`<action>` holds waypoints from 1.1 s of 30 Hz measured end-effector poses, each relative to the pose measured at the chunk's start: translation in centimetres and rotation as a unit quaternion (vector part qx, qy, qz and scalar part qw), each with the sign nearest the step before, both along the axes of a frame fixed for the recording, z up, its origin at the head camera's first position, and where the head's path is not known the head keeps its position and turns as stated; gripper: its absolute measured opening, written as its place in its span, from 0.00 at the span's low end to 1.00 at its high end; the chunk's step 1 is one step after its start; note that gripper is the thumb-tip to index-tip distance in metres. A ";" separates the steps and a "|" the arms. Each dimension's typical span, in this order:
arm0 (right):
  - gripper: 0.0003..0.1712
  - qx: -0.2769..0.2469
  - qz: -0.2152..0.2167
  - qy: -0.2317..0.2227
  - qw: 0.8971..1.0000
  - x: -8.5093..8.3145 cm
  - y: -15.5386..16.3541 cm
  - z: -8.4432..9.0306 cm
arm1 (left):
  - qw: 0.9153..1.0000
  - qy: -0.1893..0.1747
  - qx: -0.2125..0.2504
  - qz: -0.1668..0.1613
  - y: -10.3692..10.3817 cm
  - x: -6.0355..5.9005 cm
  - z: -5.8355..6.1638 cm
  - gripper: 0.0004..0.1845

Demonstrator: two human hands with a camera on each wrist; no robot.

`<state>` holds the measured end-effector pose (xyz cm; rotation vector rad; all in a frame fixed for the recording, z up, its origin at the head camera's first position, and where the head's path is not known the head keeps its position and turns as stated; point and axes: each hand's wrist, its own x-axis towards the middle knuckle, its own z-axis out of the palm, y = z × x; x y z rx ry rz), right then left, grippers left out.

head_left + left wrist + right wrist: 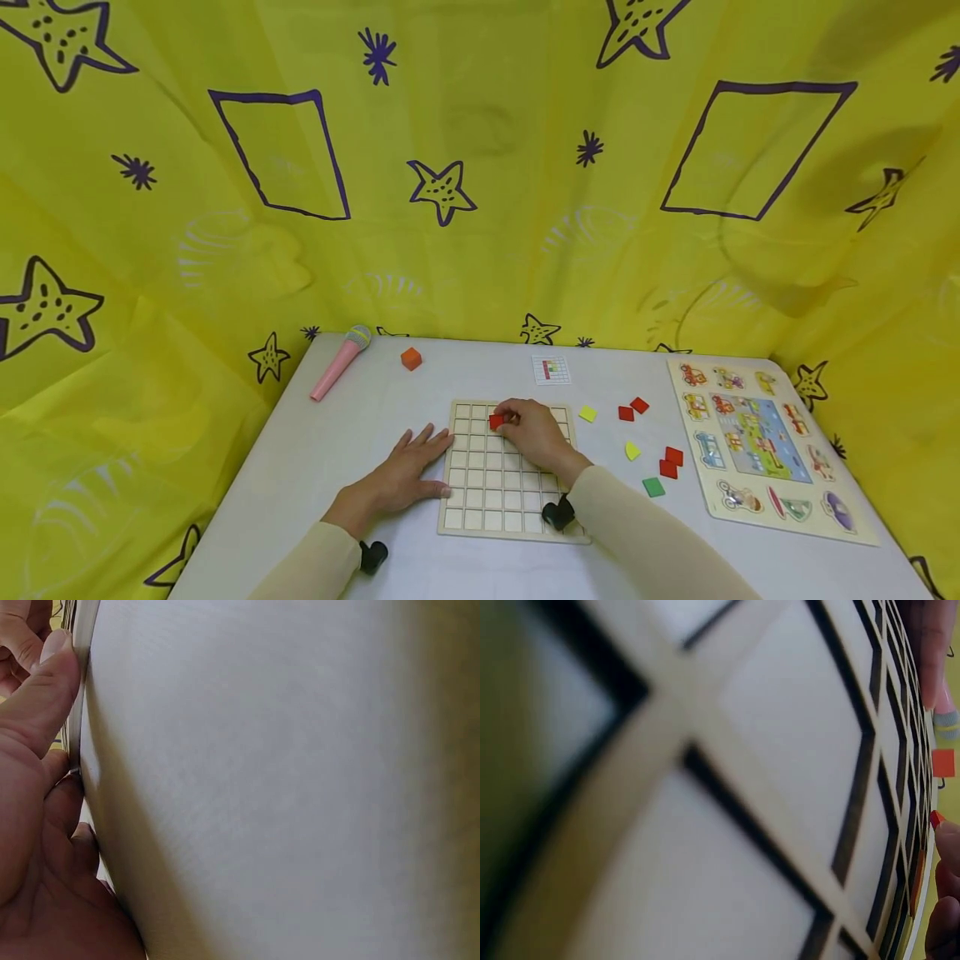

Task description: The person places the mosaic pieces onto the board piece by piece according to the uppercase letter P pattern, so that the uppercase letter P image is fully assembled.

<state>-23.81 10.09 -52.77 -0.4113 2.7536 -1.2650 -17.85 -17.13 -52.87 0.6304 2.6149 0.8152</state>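
Both hands at grid board point(495, 492): left hand point(408, 467) braces edge.

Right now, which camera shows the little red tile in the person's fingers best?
The head view: the red tile sits pinched in the right hand over the grid board. The right wrist view catches only a red sliver; the left wrist view shows none.

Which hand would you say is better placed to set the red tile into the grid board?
Right, probably. The right hand already pinches the red tile over the grid board, while the left hand lies flat against the board's left edge.
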 end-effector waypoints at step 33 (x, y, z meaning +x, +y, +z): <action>0.12 -0.007 -0.001 0.011 1.000 0.1 -0.1 -0.3 | 1.000 -0.011 0.005 0.007 0.2 0.1 0.3 0.48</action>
